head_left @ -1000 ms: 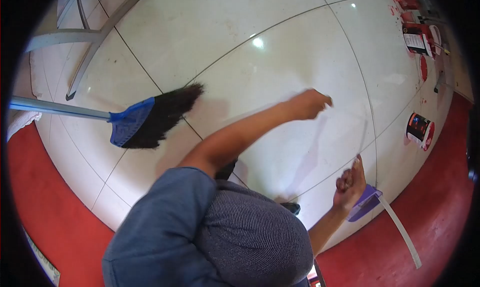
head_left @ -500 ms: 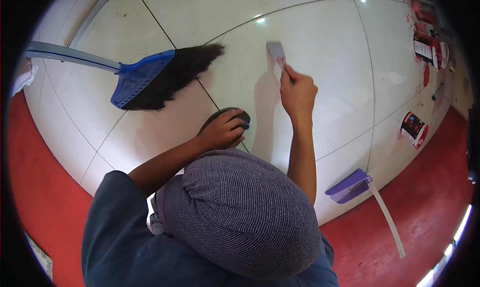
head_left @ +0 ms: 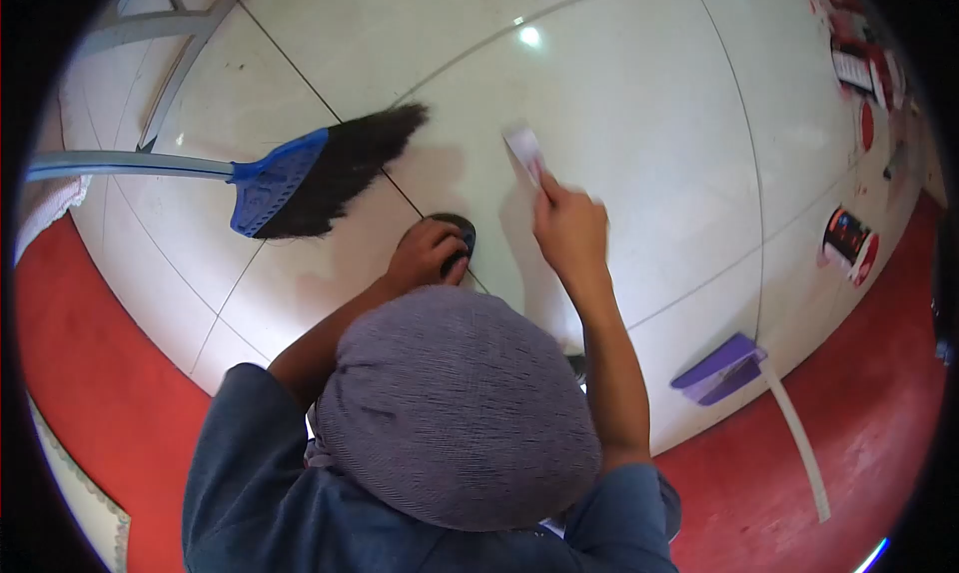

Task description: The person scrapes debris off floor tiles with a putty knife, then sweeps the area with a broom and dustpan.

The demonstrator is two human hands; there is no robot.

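Note:
My right hand point(head_left: 574, 231) is closed round the handle of a scraper point(head_left: 521, 143). Its flat, pale blade points up and left, close over the white tiled floor point(head_left: 639, 123). My left hand point(head_left: 424, 255) lies with bent fingers over a dark, rounded thing point(head_left: 462, 225) that looks like the toe of a shoe. Part of it is hidden under the fingers. Left of both hands is a broom point(head_left: 285, 183) with a blue head and dark bristles, its handle running to the left edge. A head in grey ribbed cloth point(head_left: 460, 403) covers the lower middle.
At the right stands a purple dustpan point(head_left: 721, 369) with a pale handle. Beyond it are a paint tub point(head_left: 845, 241) with red smears and more red-stained containers point(head_left: 861, 73). Red flooring point(head_left: 120, 363) borders the tiles. A grey metal frame point(head_left: 185, 33) rises at the upper left.
My right hand and the scraper have moved down and to the left, blade tilting further left. My left hand stays on the dark thing. The view has shifted slightly.

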